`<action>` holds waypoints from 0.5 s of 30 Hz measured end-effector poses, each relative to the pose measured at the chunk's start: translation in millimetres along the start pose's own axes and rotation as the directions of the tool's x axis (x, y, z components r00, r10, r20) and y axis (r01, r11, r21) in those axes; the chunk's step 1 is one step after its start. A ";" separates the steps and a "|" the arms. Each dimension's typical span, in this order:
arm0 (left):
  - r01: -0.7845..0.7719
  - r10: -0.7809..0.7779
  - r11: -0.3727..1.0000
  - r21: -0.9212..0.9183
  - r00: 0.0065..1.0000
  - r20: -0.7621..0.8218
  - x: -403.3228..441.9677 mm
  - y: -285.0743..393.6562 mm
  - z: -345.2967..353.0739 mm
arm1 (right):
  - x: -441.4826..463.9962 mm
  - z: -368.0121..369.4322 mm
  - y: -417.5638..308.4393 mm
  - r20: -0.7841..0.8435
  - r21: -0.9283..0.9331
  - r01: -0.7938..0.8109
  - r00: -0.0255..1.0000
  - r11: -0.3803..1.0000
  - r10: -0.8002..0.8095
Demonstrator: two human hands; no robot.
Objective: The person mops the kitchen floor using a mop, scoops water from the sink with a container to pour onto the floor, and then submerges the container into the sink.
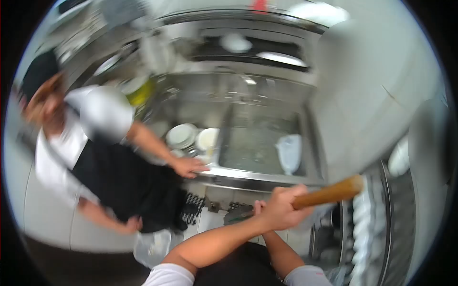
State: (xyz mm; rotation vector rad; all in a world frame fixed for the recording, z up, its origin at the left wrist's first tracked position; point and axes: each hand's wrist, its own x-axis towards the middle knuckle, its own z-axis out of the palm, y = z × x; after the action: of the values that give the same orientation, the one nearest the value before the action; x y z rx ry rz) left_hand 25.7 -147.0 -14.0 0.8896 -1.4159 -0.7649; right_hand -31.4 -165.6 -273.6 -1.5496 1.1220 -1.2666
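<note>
My left hand [287, 209] is wrapped round a thick wooden handle [329, 192], whose rounded end points up and to the right. My left forearm crosses over my right one. Behind it, my right hand [259, 207] shows only a few curled fingers, closed on something hidden. Just left of those fingers is a blurred dark green object [238, 215], low over the floor; whether my right hand holds it cannot be made out.
Ahead is a steel double sink [257, 177] with white dishes [182, 136] and a white container [289, 153]. A person in a black apron [126, 178] stands at left, one hand on the sink's edge, the other by a clear plastic tub [152, 248]. Stacked white dishes [365, 224] fill a right-hand rack.
</note>
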 end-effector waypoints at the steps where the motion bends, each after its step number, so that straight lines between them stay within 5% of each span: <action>1: -0.070 0.070 0.997 0.040 0.997 -0.009 0.2 -7.3 -3.5 | -1.2 5.8 -3.6 -0.045 -0.007 -0.005 0.999 1.000 0.005; 3: -0.077 0.071 0.989 0.126 0.996 0.046 -3.4 -6.0 -17.6 | -12.5 19.2 -11.8 -0.133 -0.036 -0.006 0.991 0.999 0.002; 4: 0.094 -0.090 0.983 -0.156 0.995 0.035 -16.9 4.3 -16.8 | -22.6 20.1 -14.9 -0.198 -0.067 -0.020 0.980 0.998 0.007; 8: -0.136 0.140 0.980 -0.144 0.990 0.012 -26.0 -1.8 -39.4 | -28.9 54.1 -26.2 -0.279 -0.080 -0.009 0.960 0.997 -0.013; 15: -0.099 0.108 0.981 -0.165 0.993 0.045 -36.0 -0.9 -52.5 | -38.9 76.3 -22.3 -0.423 -0.039 -0.021 0.906 0.999 0.002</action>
State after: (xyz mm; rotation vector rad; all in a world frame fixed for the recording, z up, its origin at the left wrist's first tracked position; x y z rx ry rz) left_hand 77.0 -112.8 -29.9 0.6685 -1.4139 -0.8181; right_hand 43.1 -118.0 -274.1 -1.3258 1.4340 -1.6304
